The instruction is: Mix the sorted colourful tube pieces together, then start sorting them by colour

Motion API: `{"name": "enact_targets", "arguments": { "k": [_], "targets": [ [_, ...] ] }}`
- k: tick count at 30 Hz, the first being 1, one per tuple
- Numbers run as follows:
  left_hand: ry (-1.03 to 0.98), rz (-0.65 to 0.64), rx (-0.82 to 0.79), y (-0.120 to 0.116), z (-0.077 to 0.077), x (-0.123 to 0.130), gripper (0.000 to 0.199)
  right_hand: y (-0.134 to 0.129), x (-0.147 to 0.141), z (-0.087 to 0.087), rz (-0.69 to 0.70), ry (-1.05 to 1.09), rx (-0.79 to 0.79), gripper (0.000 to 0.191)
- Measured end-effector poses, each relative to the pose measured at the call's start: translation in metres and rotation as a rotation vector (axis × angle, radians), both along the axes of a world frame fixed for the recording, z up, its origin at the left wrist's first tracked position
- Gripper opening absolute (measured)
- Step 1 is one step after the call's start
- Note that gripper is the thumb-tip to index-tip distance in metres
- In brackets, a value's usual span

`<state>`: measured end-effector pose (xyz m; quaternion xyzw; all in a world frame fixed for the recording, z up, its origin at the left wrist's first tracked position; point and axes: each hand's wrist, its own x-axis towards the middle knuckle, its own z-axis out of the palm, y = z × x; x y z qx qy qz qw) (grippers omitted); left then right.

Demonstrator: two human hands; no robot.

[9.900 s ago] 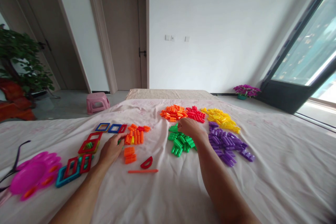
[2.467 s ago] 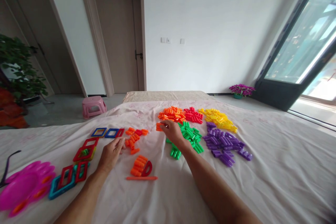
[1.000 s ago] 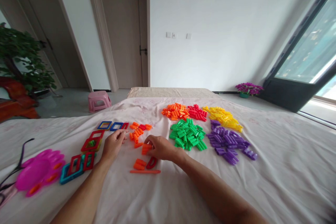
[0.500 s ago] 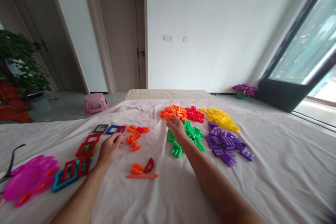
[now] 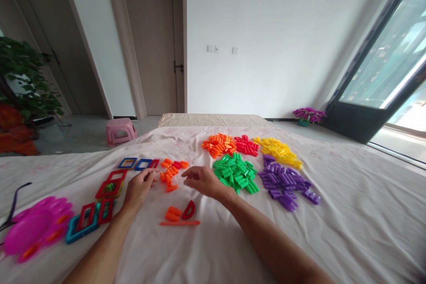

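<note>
My left hand [image 5: 141, 185] hovers by the left side of a small group of orange plastic blocks [image 5: 170, 172], its fingers curled together. Whatever those fingers may hold is hidden. On the group's right side, my right hand [image 5: 203, 181] has its thumb and fingers apart, and nothing shows between them. One red block [image 5: 177, 165] lies among the orange ones. Just beyond my right hand spreads a pile of green blocks [image 5: 238, 171], with the large orange pile [image 5: 218, 144] behind it. Nearer me lie an orange block pair [image 5: 173, 214], a red D-shaped piece [image 5: 188, 210] and an orange stick [image 5: 180, 223].
Red [image 5: 246, 145], yellow [image 5: 278, 151] and purple block piles [image 5: 284, 182] lie to the right. Square frame tiles [image 5: 109, 187], a pink tray [image 5: 31, 230] and glasses [image 5: 16, 204] are on the left. A wrinkled cloth [image 5: 233, 239] covers the table.
My right hand has come back from the large orange pile, moving left and nearer to the small orange group. My left hand has hardly moved.
</note>
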<state>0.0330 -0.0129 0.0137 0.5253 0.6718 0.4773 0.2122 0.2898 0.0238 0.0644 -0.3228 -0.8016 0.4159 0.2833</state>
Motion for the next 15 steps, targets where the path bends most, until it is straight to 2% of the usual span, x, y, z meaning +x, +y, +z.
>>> {"name": "enact_targets", "arguments": {
  "k": [4,6,8,12,15],
  "targets": [
    [0.016,0.007,0.015,0.000,0.000,0.000,0.047,-0.034,-0.013,0.009,0.193,-0.354,0.219,0.042],
    [0.019,0.005,0.019,0.000,0.001,0.001,0.046,-0.044,-0.017,0.011,0.229,-0.491,0.366,0.044],
    [0.019,0.002,0.018,0.000,0.002,0.002,0.046,-0.049,-0.020,0.013,0.242,-0.558,0.445,0.040],
    [0.020,-0.008,0.012,-0.001,0.004,0.003,0.045,-0.051,-0.021,0.014,0.243,-0.543,0.415,0.027],
    [0.025,-0.013,0.008,-0.001,0.004,0.003,0.045,-0.048,-0.020,0.008,0.169,-0.464,0.337,0.020]
  ]
}}
